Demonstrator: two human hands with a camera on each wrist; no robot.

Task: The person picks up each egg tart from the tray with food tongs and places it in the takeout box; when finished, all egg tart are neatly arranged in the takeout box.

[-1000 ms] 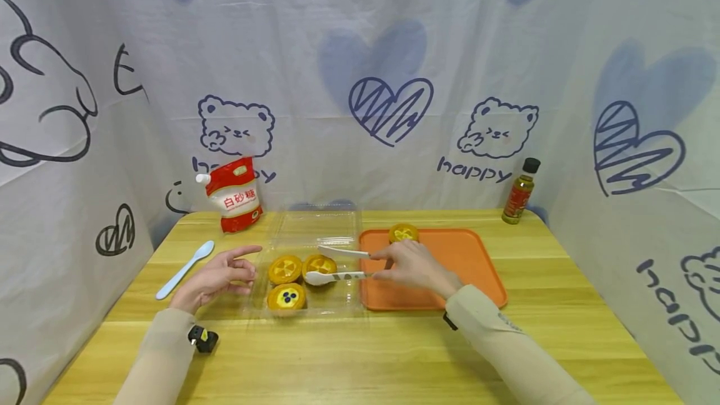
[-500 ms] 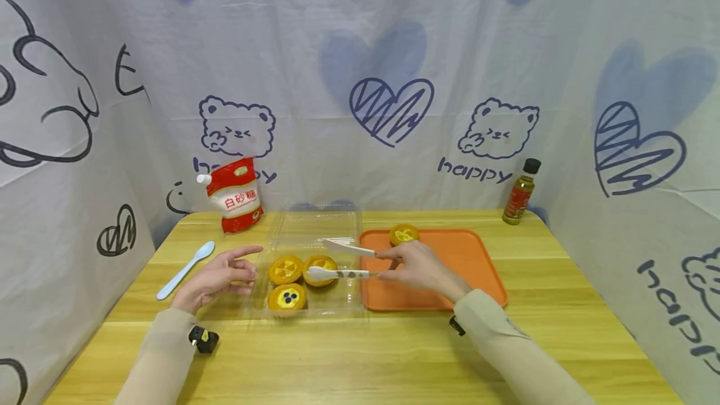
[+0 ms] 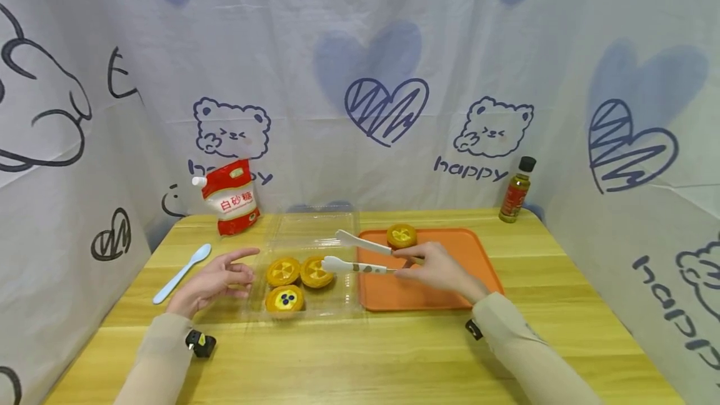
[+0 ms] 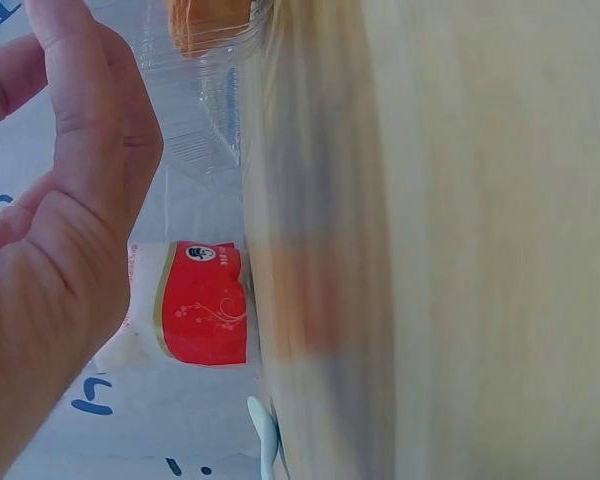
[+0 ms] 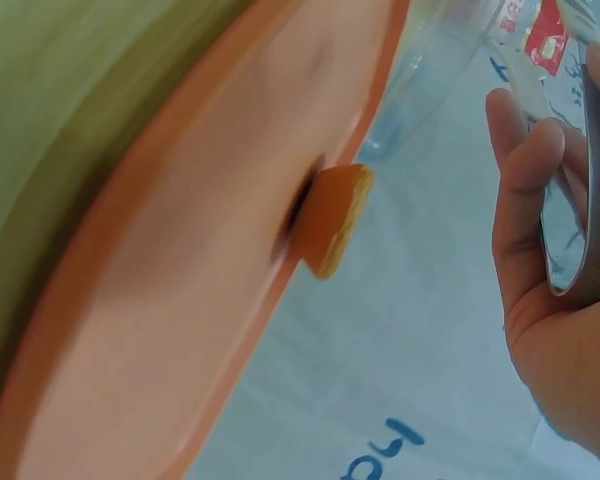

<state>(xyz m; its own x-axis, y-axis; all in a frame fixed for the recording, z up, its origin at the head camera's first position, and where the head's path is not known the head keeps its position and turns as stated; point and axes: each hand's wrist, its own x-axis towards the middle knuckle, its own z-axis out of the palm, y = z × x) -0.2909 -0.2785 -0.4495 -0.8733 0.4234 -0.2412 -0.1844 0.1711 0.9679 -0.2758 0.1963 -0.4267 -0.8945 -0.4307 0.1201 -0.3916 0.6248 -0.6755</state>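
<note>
My right hand point(image 3: 435, 270) holds a pair of tongs point(image 3: 360, 267), metal at the bend with white tips that point left and stand apart with nothing between them. The tips hang over the right part of a clear plastic box point(image 3: 343, 299) whose lid is folded back. Inside it lie three egg tarts: one with blueberries point(image 3: 285, 299), a patterned one point(image 3: 283, 272) behind it and another patterned one point(image 3: 316, 272) to its right. A further tart point(image 3: 402, 237) sits on the orange tray point(image 3: 450, 280). My left hand point(image 3: 216, 281) hovers at the box's left side, fingers loosely bent, holding nothing.
A light blue spoon point(image 3: 181, 274) lies left of the left hand. The red and white sugar pouch point(image 3: 233, 197) stands at the back left, and a small oil bottle point(image 3: 515, 195) at the back right. A printed curtain encloses the table.
My right hand has drawn to the right with the tongs, and their tips have spread wider and left the right-hand patterned tart. My left hand stays in place.
</note>
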